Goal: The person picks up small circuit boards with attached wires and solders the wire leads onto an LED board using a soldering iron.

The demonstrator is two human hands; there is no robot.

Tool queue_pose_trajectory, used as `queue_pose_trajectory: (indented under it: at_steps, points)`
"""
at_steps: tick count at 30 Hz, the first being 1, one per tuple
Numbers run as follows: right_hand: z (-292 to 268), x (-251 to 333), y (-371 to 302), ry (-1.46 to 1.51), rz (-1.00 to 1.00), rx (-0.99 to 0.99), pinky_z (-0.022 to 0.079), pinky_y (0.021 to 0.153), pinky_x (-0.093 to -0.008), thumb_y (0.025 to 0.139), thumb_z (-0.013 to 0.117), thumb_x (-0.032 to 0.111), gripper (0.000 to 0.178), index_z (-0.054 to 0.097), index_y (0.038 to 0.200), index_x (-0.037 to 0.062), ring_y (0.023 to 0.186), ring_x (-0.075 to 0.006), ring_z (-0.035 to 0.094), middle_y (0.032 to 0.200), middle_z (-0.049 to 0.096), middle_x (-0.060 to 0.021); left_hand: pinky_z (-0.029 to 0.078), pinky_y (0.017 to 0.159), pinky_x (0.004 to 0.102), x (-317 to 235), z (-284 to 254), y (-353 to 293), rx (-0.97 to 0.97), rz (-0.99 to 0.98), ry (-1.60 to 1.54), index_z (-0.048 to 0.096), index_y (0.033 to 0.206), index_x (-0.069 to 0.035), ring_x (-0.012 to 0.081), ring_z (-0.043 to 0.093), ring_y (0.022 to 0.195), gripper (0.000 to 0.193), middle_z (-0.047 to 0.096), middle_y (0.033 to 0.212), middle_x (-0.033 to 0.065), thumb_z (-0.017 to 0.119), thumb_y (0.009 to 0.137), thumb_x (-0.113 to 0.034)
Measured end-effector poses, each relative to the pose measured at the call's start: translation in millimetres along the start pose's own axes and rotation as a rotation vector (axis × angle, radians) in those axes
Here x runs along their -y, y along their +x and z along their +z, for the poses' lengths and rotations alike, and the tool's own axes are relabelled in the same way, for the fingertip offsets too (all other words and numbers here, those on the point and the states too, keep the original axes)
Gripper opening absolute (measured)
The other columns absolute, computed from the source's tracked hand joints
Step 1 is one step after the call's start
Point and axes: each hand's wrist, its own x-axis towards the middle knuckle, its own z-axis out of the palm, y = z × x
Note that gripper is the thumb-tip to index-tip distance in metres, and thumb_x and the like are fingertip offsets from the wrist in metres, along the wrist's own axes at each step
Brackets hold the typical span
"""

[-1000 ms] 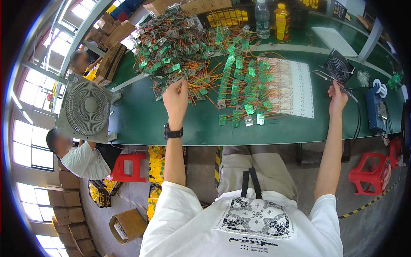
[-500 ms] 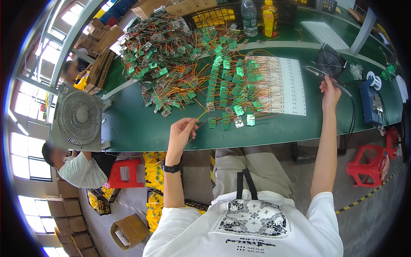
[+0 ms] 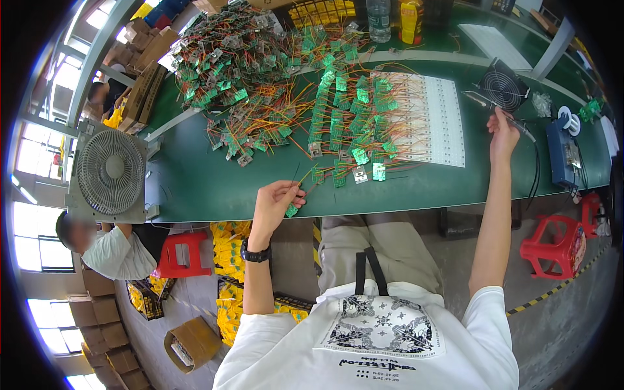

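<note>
Nearer than the white panel (image 3: 447,123) and to its left, the left hand (image 3: 279,199) pinches the wires (image 3: 303,179) of one circuit board (image 3: 291,211). Right of the panel, the right hand (image 3: 504,138) grips a soldering iron (image 3: 479,99). Apparent step: presenting wires; next move calls for steady wire ends.

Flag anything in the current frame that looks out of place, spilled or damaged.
Nothing looks spilled or plainly damaged. What stands out is the heap of wired green boards at upper left: it lies in a loose tangle, unlike the boards lined up in rows to its right.
</note>
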Motion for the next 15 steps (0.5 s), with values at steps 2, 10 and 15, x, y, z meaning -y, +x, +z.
queue_pose_trajectory:
  at_steps: [2,10,15]
  points:
    - [-1.0,-0.3,0.8,-0.001,0.006,0.005,0.039,0.048,-0.022,0.084,0.07,0.009,0.013,0.063,0.088,-0.0017,0.055,-0.0125,0.057,0.07,0.063,-0.007,0.055,0.07,0.0266,-0.7,-0.3,1.4,-0.004,-0.004,-0.007,0.059,0.107,0.011,0.0186,0.067,0.076,0.022,0.068,0.092,0.0162,0.054,0.095,-0.006]
    - [-1.1,0.6,-0.7,-0.007,0.002,-0.007,0.039,0.049,-0.0217,0.084,0.072,0.01,0.016,0.063,0.088,-0.0022,0.055,-0.0126,0.057,0.071,0.063,-0.0074,0.054,0.074,0.0306,-0.8,-3.9,-0.1,-0.024,-0.001,-0.079,0.054,0.107,0.01,0.0225,0.068,0.08,0.022,0.068,0.092,0.0198,0.048,0.097,-0.009]
    - [-2.6,-4.0,0.0,0.002,-0.005,0.005,0.04,0.05,-0.0221,0.083,0.072,0.01,0.016,0.063,0.088,-0.0021,0.056,-0.0123,0.057,0.071,0.063,-0.0074,0.054,0.075,0.0312,-7.0,-5.7,-0.1,-0.024,-0.001,-0.101,0.053,0.109,0.01,0.023,0.068,0.081,0.023,0.068,0.092,0.0202,0.046,0.098,-0.009]
